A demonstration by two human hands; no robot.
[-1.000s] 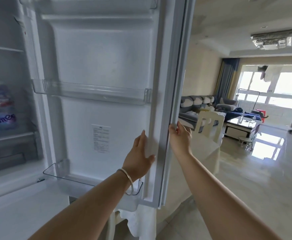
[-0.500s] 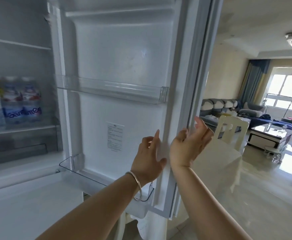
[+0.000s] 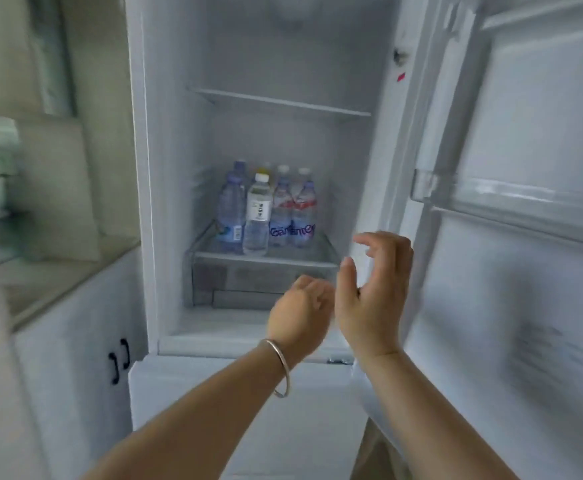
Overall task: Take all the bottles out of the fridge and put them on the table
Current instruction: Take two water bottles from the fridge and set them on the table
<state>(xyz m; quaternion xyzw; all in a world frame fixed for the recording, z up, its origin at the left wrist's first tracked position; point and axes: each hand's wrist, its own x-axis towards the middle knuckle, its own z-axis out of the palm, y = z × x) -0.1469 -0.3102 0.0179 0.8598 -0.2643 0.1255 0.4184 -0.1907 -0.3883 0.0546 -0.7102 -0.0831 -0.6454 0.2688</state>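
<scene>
You face the open fridge (image 3: 265,64), its door (image 3: 525,168) swung right. A cluster of bottles (image 3: 265,209) stands on its lower shelf (image 3: 265,256). Your right hand (image 3: 373,292) and braceleted left hand (image 3: 300,310) hover before it, fingers loosely curled, holding nothing.

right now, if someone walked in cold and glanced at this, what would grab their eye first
The cluster of bottles standing together on the lower shelf of the open fridge, the only things inside it. Next, the two bare hands raised in front of the compartment below that shelf: the left hand, with a bangle at its wrist, and the right hand with fingers loosely spread, neither holding anything. The open door fills the right side.
</scene>
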